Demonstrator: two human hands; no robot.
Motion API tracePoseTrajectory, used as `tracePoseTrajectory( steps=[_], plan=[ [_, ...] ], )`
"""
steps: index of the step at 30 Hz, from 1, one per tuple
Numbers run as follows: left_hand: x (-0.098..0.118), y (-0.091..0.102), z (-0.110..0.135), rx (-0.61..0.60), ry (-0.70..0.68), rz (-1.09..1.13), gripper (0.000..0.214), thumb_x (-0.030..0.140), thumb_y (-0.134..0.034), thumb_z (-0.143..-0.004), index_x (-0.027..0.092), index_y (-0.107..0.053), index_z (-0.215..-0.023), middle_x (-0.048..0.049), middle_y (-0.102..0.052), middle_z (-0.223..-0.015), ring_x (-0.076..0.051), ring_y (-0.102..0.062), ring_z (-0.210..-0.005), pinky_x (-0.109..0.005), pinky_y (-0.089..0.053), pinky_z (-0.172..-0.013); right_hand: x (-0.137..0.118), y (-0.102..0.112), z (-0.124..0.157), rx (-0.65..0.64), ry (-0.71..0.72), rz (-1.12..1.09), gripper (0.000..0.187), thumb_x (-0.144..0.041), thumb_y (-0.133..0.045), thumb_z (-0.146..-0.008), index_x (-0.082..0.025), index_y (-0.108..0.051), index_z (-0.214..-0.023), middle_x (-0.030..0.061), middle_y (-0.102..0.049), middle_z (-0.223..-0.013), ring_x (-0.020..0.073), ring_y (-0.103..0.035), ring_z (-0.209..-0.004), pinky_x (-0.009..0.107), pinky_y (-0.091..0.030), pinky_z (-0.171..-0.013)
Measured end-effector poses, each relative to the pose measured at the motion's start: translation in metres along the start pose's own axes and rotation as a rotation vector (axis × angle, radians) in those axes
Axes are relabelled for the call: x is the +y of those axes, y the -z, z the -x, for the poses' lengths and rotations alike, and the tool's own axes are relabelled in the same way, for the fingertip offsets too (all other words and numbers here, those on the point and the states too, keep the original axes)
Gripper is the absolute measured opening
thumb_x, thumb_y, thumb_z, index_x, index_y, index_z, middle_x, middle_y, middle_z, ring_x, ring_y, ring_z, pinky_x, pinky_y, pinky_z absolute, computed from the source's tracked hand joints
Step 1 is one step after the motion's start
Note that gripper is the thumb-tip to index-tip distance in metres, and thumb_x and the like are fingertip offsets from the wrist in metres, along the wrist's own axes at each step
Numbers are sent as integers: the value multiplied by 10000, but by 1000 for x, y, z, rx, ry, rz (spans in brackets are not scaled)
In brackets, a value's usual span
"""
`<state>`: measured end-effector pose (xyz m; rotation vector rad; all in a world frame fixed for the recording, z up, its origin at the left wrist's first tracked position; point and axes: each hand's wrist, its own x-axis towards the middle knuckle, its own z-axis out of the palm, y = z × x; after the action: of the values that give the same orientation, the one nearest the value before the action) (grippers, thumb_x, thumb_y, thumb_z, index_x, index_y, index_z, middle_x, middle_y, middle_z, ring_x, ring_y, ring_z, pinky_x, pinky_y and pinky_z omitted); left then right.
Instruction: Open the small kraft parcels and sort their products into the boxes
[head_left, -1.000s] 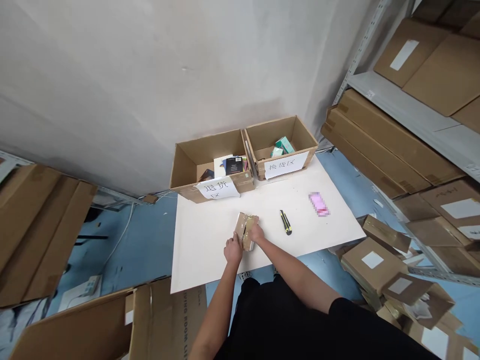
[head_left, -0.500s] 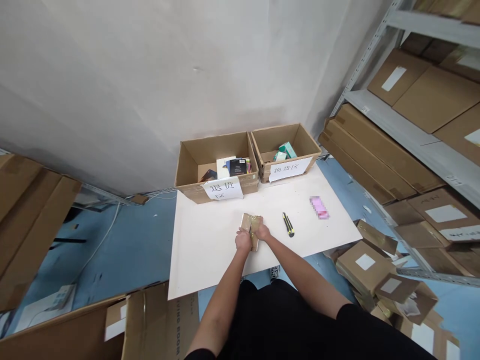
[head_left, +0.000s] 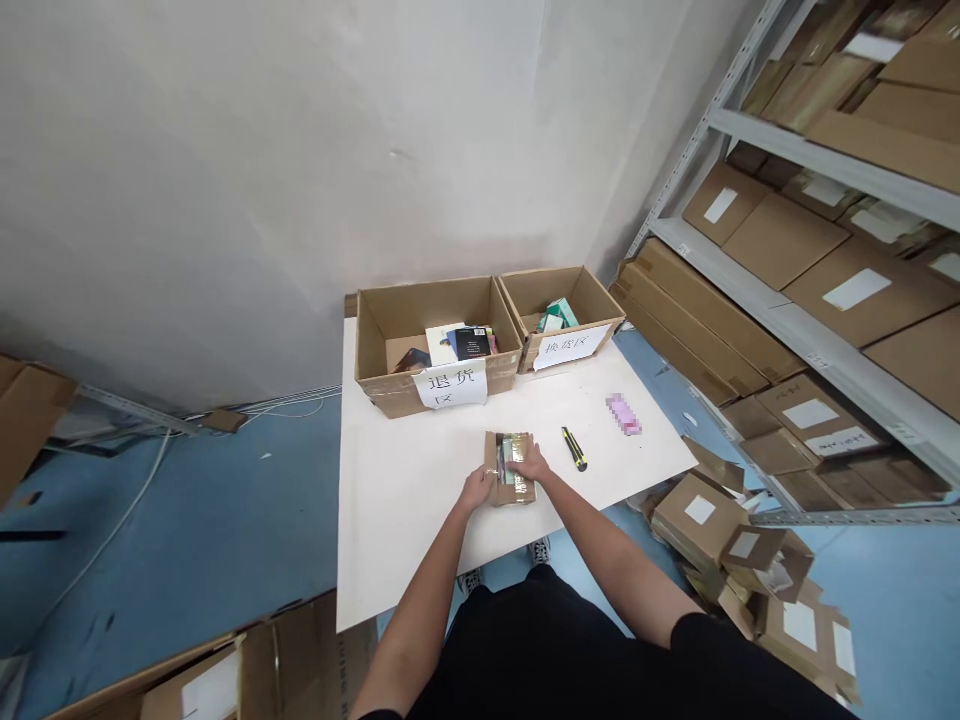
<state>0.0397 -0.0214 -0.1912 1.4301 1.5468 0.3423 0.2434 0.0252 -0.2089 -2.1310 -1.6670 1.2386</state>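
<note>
A small taped cardboard parcel [head_left: 513, 490] lies on the white table [head_left: 405, 480], its top flaps parted so a greenish item shows inside. My left hand [head_left: 478, 489] grips the parcel's left flap, fingers curled. My right hand [head_left: 534, 464] rests on the parcel's top right, fingers curled onto the opened flap. A black and yellow utility knife [head_left: 574, 448] lies just right of my right hand. A pink object [head_left: 623, 414] lies further right on the table.
Two open cardboard boxes with paper labels stand at the table's far edge: the left box [head_left: 375, 345] holds books or packs, the right box [head_left: 600, 310] teal packs. Metal shelving [head_left: 825, 340] with cartons fills the right. Loose parcels [head_left: 701, 515] lie on the blue floor; a large carton [head_left: 225, 670] sits lower left.
The parcel now lies flatter with its flaps spread and contents showing. Both hands stayed on it and the view turned to the right.
</note>
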Motion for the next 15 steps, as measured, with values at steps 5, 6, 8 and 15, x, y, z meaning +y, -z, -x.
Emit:
tracePoseTrajectory(
  steps=[5,6,8,15],
  plan=[
    [-20,-16,7,228,84,318,828,248,-645,-881,184,-339,-1648,-114,-733,-1347,-228,-723,-1154,-329,-551,-993,-5,-25,20,155,-61,74,1068,-258,-751,-772,-224,-218,-1696,237,-293,-1705,358,-661,-1277,418,-513,-1061],
    [-22,-19,7,258,88,348,916,227,-678,-848,183,-281,-1673,-120,-726,-1355,-227,-723,-1152,-329,-549,-998,-3,-24,22,174,-15,43,982,-243,-703,-790,-216,-283,-1677,210,-404,-1651,341,-643,-1301,408,-499,-1085],
    [-24,-22,7,286,36,346,986,188,-677,-819,181,-223,-1694,-122,-697,-1401,-218,-698,-1202,-315,-532,-1027,2,-17,24,171,58,-65,850,-239,-624,-812,-219,-396,-1630,143,-558,-1541,305,-589,-1365,398,-467,-1135],
    [-14,-32,7,253,-55,343,922,172,-631,-812,206,-312,-1677,-52,-769,-1091,-194,-731,-987,-296,-555,-921,23,18,37,-25,-103,-533,867,-225,-525,-809,-294,-368,-1659,63,-522,-1609,241,-613,-1315,383,-537,-1028]
  ],
)
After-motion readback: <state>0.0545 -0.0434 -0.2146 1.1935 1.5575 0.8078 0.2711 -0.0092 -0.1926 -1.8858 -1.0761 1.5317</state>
